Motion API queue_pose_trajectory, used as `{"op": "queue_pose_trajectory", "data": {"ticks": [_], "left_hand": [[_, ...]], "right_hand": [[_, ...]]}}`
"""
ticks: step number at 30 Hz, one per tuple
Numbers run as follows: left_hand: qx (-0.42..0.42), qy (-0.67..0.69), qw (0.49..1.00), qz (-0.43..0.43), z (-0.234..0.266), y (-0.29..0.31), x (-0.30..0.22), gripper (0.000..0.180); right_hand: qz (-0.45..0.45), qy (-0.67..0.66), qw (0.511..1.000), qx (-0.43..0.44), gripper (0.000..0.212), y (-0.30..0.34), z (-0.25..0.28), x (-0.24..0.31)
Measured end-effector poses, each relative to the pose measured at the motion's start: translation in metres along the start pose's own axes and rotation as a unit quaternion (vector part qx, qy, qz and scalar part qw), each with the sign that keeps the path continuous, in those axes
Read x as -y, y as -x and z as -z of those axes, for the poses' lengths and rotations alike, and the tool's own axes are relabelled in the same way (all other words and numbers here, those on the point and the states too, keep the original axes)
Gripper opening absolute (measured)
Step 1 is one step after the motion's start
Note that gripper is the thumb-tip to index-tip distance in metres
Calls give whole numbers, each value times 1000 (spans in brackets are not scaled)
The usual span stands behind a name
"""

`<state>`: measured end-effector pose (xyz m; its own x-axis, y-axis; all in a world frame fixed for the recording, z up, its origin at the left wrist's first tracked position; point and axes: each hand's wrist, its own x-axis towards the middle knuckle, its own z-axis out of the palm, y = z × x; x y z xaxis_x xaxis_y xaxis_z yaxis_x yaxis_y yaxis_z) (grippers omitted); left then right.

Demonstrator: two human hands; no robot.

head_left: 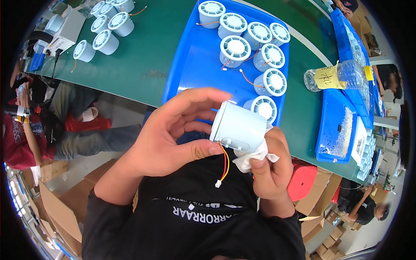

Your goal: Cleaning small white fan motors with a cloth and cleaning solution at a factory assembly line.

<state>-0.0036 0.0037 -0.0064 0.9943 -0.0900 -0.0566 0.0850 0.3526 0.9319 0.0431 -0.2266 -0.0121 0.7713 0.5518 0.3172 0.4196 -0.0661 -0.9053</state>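
Note:
My left hand point(161, 134) grips a light blue cylindrical fan housing point(241, 126), thumb and fingers at its left end. The housing lies on its side in the air, in front of the blue tray's near edge. Thin red and yellow wires point(225, 167) dangle from it, ending in a small white plug. Closed around a crumpled white cloth point(255, 157), my right hand point(276, 167) presses it to the housing's lower right end. Inside the blue tray point(190, 65) stand several similar housings point(234, 50) with round vented tops, some with loose wires.
The tray rests on a green table point(125, 71). More housings point(104, 41) stand at the far left, by a white box-shaped device point(67, 30). To the right are a clear bottle point(336, 77) lying down and a blue bin point(324, 149) with white bits. A co-worker's arm point(30, 130) shows at left.

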Motion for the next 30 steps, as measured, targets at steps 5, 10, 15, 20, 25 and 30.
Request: {"op": "queue_pose_trajectory", "data": {"ticks": [5, 10, 15, 20, 25, 30], "left_hand": [[16, -104, 994, -27, -2, 6, -2, 74], [22, -504, 825, -254, -5, 1, -3, 73], [46, -469, 826, -310, 4, -9, 3, 70], [32, 41, 998, 36, -9, 1, -7, 76], [11, -249, 965, -83, -16, 0, -12, 71], [85, -558, 768, -303, 0, -12, -12, 69]], "right_hand": [[82, 108, 990, -25, 21, 5, -8, -11], [-241, -241, 938, -62, 27, -12, -11, 9], [-155, -201, 966, -50, 23, -11, -3, 1], [78, 70, 991, -83, 17, -4, -3, -4], [6, 37, 995, -95, 17, -7, -7, 6], [-317, -295, 899, -62, 25, -28, 5, 18]]}}
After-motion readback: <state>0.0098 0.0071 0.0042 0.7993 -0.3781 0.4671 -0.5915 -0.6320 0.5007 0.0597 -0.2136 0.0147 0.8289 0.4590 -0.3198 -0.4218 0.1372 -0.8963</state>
